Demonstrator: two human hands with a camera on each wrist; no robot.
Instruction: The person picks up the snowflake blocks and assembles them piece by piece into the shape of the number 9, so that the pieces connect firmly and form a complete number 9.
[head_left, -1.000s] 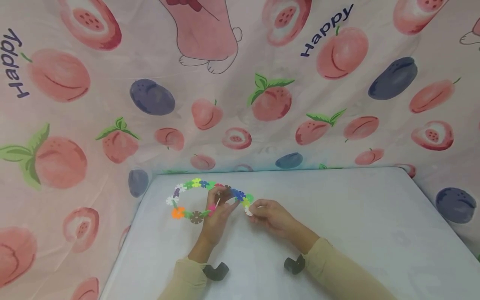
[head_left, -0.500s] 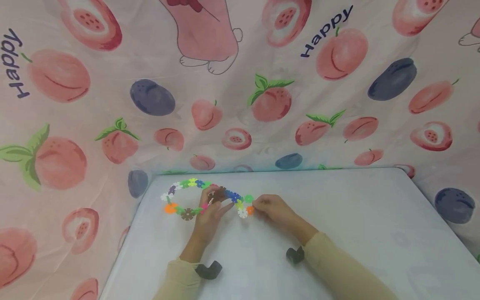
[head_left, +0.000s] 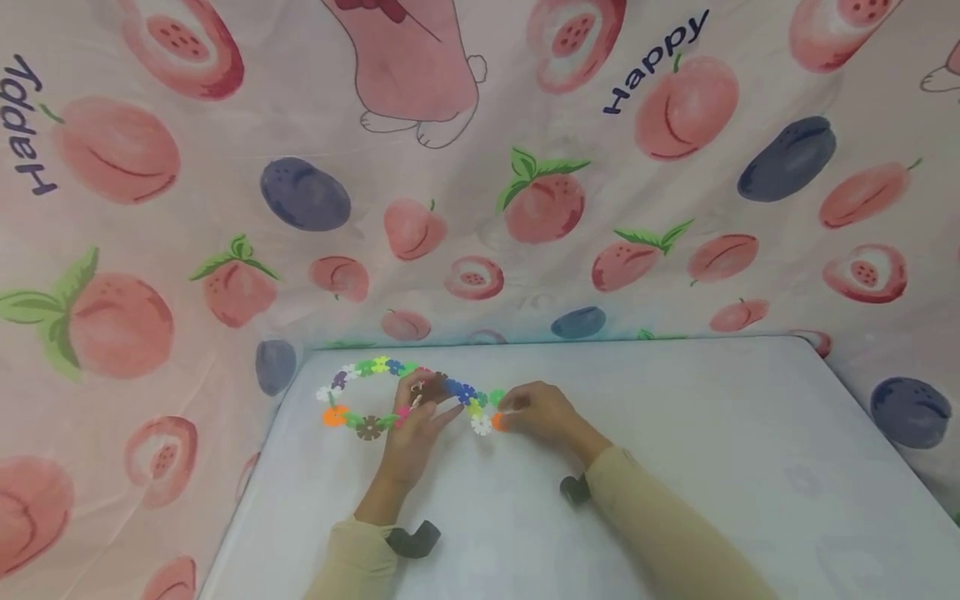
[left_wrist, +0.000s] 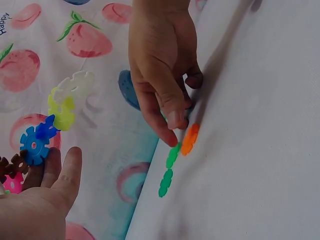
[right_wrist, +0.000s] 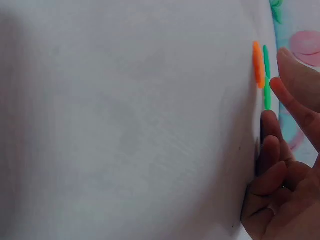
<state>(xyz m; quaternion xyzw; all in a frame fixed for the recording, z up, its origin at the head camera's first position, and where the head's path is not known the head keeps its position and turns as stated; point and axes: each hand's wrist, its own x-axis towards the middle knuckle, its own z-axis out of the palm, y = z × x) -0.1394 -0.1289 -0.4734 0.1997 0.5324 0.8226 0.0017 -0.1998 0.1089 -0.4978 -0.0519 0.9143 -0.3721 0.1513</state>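
My left hand holds a looped chain of flower-shaped plastic discs in many colours, between thumb and fingers. In the left wrist view the chain's free end shows blue, yellow and white discs, clear of the fingertips. On the table lie two green discs, end to end, beside an orange disc. My right hand hovers over them with its fingers loosely bent. One fingertip meets or nearly meets the nearer green disc; touch is hard to tell. Nothing shows between its fingers.
The white table runs to a back edge against a pink fruit-print cloth. Dark bands or mounts sit at both wrists. The left palm hides part of the chain.
My right hand has come away from the chain's white end, leaving green and orange discs in sight, and now bends over them. The left hand has shifted left with the chain.
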